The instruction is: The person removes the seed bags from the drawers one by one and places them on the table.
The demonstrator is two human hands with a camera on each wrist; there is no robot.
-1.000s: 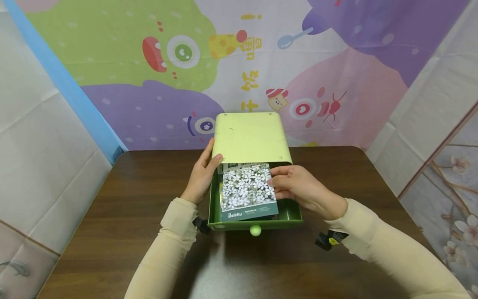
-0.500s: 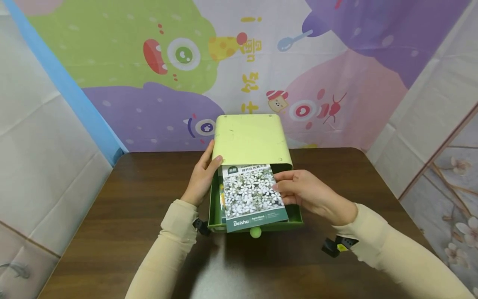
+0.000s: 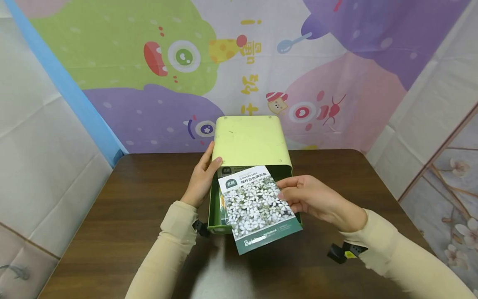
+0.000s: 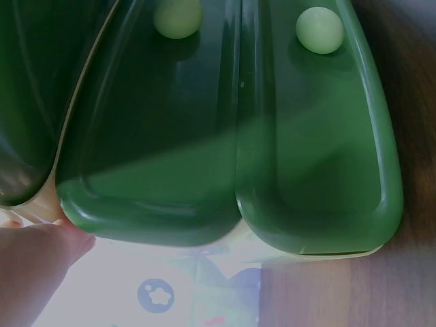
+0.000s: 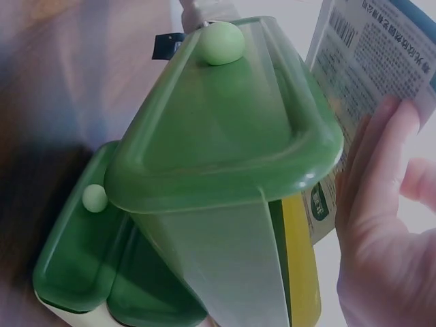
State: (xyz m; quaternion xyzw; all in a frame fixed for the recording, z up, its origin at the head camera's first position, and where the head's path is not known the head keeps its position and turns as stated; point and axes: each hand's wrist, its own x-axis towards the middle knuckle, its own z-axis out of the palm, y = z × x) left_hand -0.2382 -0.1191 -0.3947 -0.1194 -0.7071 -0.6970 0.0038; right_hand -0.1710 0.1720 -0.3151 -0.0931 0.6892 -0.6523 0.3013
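Note:
In the head view, a light green drawer cabinet stands at the back of the table. Its top drawer is pulled out. My left hand rests against the cabinet's left side, fingers along the wall and thumb on the top's front corner. My right hand pinches the right edge of a flower seed packet printed with white flowers. The packet is tilted above the drawer, its lower end past the drawer front. Its printed back shows in the right wrist view. More packets lie beneath, mostly hidden.
Two lower drawers, one above the other, are closed, each with a round light green knob. The brown wooden table extends around the cabinet. A cartoon-printed cloth hangs just behind it.
My right hand has drawn the seed packet out of the drawer, toward me and slightly right, turning it at an angle. The left hand has stayed on the cabinet.

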